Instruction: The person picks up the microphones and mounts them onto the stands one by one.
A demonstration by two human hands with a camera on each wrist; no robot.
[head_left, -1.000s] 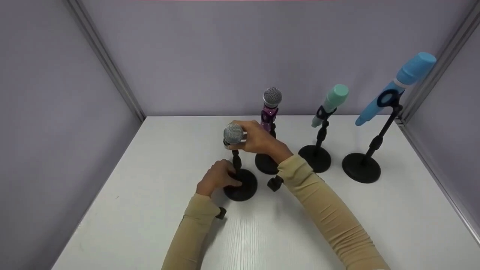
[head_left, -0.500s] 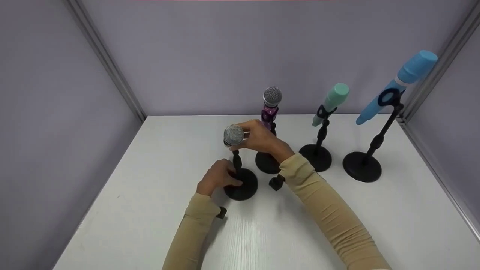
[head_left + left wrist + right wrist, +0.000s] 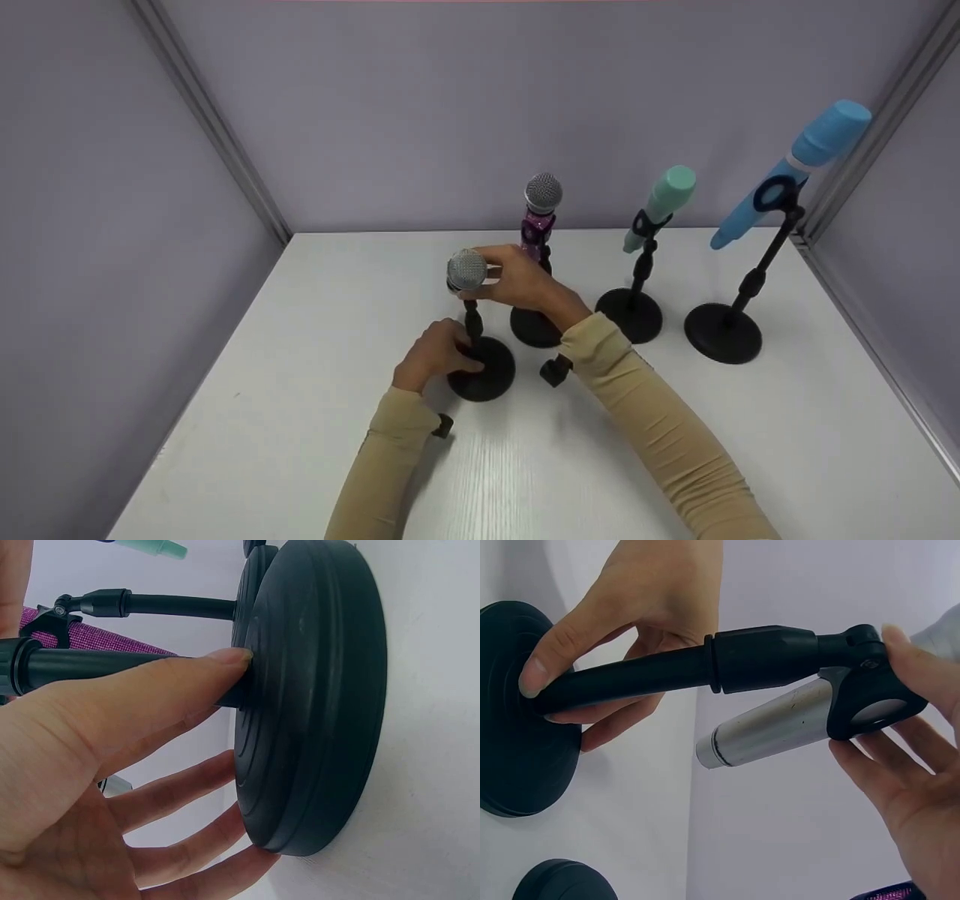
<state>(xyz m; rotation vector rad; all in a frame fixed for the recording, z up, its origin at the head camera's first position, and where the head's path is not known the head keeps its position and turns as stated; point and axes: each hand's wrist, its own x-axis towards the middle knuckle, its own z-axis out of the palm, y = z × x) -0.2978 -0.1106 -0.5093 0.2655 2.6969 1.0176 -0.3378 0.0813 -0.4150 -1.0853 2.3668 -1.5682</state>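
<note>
A silver microphone (image 3: 466,268) with a mesh head sits tilted in the black clip (image 3: 843,701) of a small desk stand. My left hand (image 3: 435,354) holds that stand low down, its thumb at the foot of the pole (image 3: 649,675) and its other fingers behind the pole and against the edge of the round base (image 3: 322,705). At the top, my right hand (image 3: 519,279) grips the clip around the microphone, thumb on one side and fingers on the other. The base rests on the white table (image 3: 315,465).
Behind and right, a purple glittery microphone (image 3: 544,193), a mint one (image 3: 671,191) and a large blue one (image 3: 831,133) stand in similar black stands. Grey panels (image 3: 450,112) enclose the table's back and sides. My right forearm passes close in front of the purple microphone's base (image 3: 531,328).
Both hands keep their hold on the stand and clip. The right hand and wrist shift only very slightly; the stand stays in the same place.
</note>
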